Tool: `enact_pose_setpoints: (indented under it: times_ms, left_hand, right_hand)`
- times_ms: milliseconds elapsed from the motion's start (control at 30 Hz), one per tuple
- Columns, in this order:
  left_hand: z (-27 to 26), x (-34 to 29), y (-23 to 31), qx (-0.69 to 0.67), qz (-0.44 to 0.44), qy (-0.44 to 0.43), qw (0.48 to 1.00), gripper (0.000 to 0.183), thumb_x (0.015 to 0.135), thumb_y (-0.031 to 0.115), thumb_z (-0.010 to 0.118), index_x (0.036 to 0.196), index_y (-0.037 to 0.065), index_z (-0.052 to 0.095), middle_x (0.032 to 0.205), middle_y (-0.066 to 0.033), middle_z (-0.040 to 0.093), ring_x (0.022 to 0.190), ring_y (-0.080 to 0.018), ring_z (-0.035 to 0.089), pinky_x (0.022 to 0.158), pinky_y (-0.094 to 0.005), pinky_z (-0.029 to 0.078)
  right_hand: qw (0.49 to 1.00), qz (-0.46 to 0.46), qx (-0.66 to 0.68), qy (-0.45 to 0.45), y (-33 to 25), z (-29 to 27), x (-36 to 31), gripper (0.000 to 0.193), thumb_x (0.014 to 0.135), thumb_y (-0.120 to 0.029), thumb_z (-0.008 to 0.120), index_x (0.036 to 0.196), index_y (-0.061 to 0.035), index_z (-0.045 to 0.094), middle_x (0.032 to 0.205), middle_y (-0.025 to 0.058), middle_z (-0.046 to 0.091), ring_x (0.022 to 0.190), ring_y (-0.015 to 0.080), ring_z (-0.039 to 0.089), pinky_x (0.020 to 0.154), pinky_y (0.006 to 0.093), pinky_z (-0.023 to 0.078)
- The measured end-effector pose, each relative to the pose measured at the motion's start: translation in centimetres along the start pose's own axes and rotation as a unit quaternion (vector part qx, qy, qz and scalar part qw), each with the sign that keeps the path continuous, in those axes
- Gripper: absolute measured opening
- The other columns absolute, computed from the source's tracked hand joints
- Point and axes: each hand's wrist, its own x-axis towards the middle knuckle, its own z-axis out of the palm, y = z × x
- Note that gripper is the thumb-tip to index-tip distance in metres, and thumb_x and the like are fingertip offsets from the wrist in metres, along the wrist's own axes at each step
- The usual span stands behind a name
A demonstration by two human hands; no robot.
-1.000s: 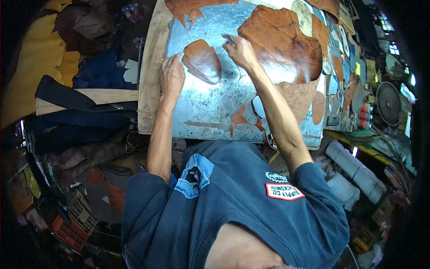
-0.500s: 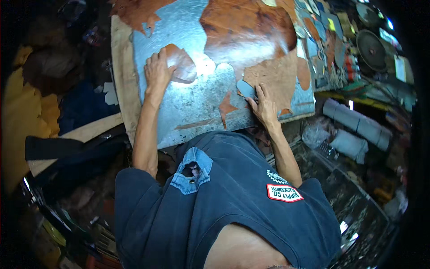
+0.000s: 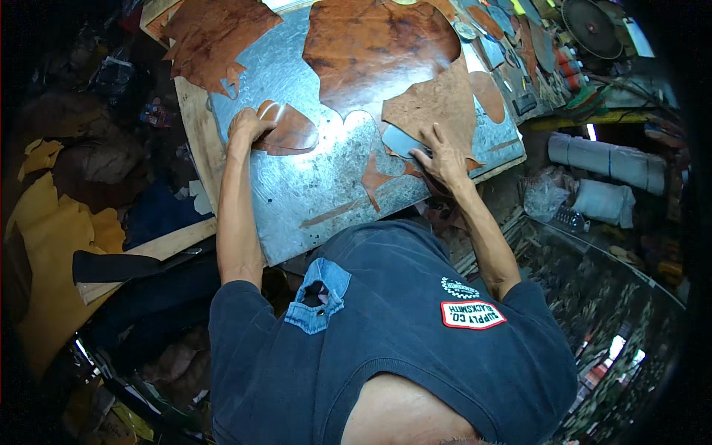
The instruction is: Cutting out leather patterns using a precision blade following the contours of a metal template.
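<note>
My left hand [image 3: 246, 127] was at the left edge of the two brown leather cut pieces [image 3: 289, 133], which lay one partly over the other on the metal-topped table [image 3: 297, 189], toward its left side. The fingers of this hand were curled, but I cannot tell if they pinched the leather or only rested against it. My right hand [image 3: 445, 159] was open, with the fingers spread above the tan leather sheet [image 3: 437, 107], and its thumb was near the lower edge of the grey rounded flat piece [image 3: 399, 141]. I did not see there a firm grip.

About how far the work had come, I can only judge from how things lay. The two brown pieces had their rounded outlines and were separate from any sheet, so I think their cutting was finished. The pointed brown scrap [image 3: 375, 180] and the thin strip [image 3: 340, 213] near the front edge looked like offcuts. In contrast, the big glossy brown leather sheet [image 3: 378, 48] at the far side was wide and uneven, and much of it seemed unused. The brown hide [image 3: 215, 41] at the far left corner also had plenty of material remaining.
</note>
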Motion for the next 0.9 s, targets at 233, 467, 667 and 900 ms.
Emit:
enact_pose_setpoints:
  times_ms: [233,467,667,900]
  left_hand:
    - [0.2,0.9,-4.7,-0.186,0.186,0.04,0.964,0.041,0.082,0.024,0.073,0.111,-0.004,0.065,0.102,-0.0172,0.071,0.09,-0.0273,0.068,0.082,-0.0364,0.051]
    - [-5.6,-1.1,-3.8,-0.146,0.194,-0.216,0.946,0.043,0.089,0.008,0.06,0.131,-0.001,0.057,0.117,-0.0058,0.065,0.11,-0.0181,0.058,0.097,-0.0311,0.044]
    - [-0.1,-2.1,-0.4,0.09,0.289,0.141,0.943,0.045,0.082,0.023,0.068,0.122,0.004,0.063,0.112,-0.0244,0.065,0.105,-0.0401,0.061,0.092,-0.0457,0.048]
    - [13.6,-10.5,13.6,0.009,0.415,0.139,0.899,0.071,0.077,0.043,0.073,0.131,0.002,0.053,0.142,-0.0309,0.039,0.131,-0.0495,0.036,0.104,-0.0586,0.034]
  right_hand:
    - [0.989,0.103,-0.067,0.082,8.5,0.1,0.5,0.04,0.088,-0.037,0.064,0.115,-0.0066,0.062,0.132,0.02,0.055,0.111,0.039,0.06,0.088,0.0464,0.049]
    - [0.978,0.206,0.023,-0.02,8.3,-2.7,-0.1,0.057,0.085,-0.048,0.066,0.123,-0.0067,0.058,0.136,0.0193,0.053,0.106,0.0386,0.063,0.087,0.0468,0.051]
    - [0.986,0.149,-0.065,-0.024,7.4,-1.8,-1.0,0.058,0.084,-0.049,0.066,0.123,-0.0067,0.056,0.127,0.0185,0.054,0.101,0.0398,0.063,0.082,0.0489,0.052]
    - [0.991,0.078,-0.11,-0.016,6.7,-1.1,-0.4,0.034,0.087,-0.036,0.062,0.103,-0.0062,0.061,0.1,0.019,0.064,0.087,0.04,0.065,0.072,0.0494,0.054]
